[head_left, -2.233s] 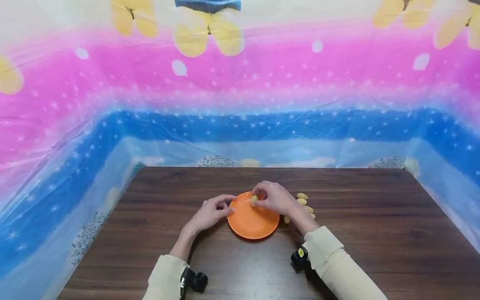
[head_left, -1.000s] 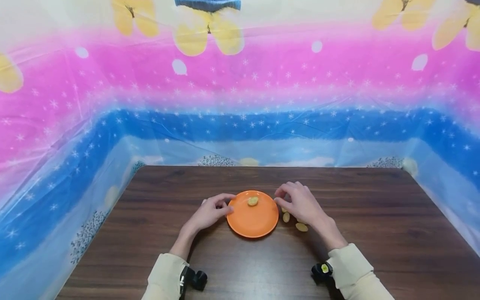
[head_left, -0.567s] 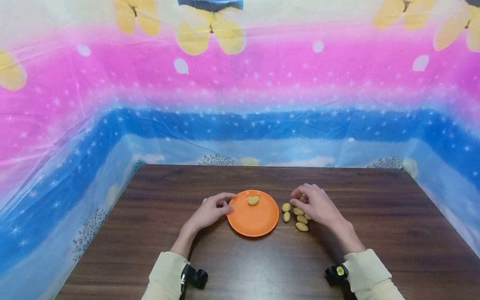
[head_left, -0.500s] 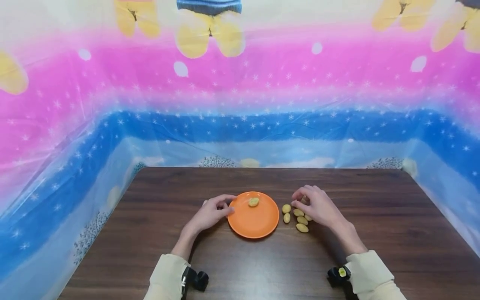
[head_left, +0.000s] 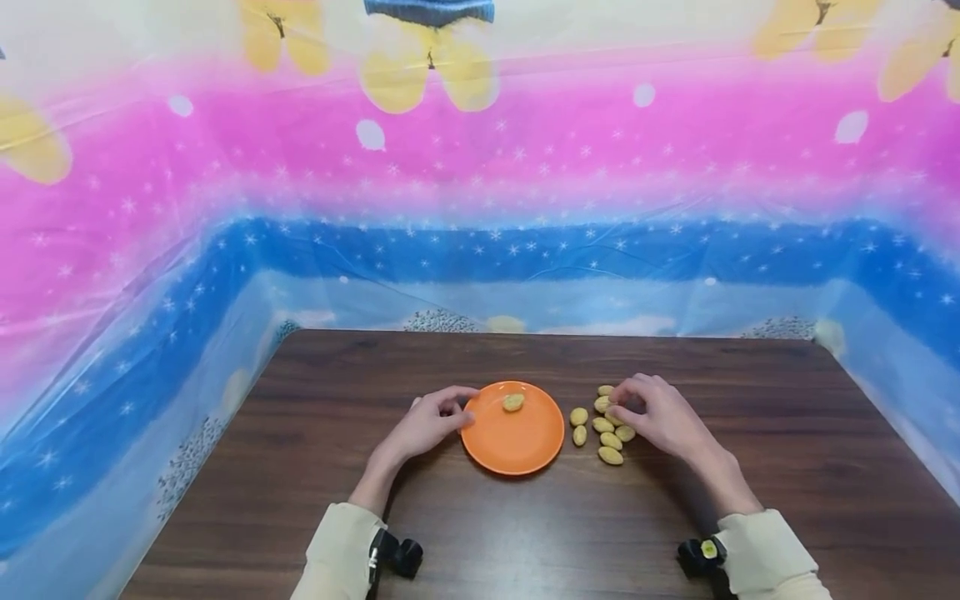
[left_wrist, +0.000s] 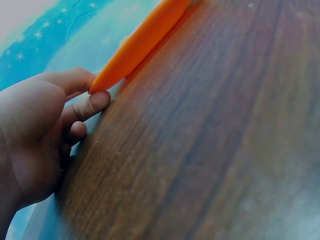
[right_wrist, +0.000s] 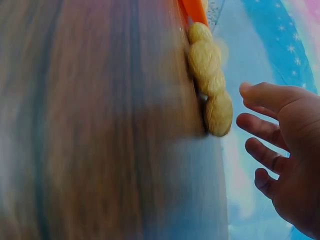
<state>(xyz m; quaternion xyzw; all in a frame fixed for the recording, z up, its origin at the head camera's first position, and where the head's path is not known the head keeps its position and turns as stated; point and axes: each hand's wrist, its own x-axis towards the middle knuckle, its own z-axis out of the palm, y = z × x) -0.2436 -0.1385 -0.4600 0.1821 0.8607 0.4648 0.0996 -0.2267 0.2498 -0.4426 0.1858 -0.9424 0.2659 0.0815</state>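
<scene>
An orange plate (head_left: 512, 446) lies on the wooden table, with one tan, oval, nut-like piece (head_left: 513, 402) near its far rim. My left hand (head_left: 429, 425) pinches the plate's left rim between thumb and finger, as the left wrist view shows too. To the right of the plate lie several more oval nut-like pieces (head_left: 611, 456). They have a rough, netted skin (right_wrist: 219, 115) in the right wrist view. My right hand (head_left: 663, 419) hovers at the right side of this group, fingers spread and slightly bent, holding nothing. It partly overlaps some pieces in the head view.
Dark wood grain covers the table (head_left: 337, 367), which has rounded far corners. A pink and blue patterned cloth (head_left: 480, 250) hangs around its back and sides. Black wrist cameras sit at both cuffs, close to the tabletop.
My right hand has let go of a nut-like piece on the plate and moved right to the group, its fingers now wider apart. My left hand has stayed at the rim.
</scene>
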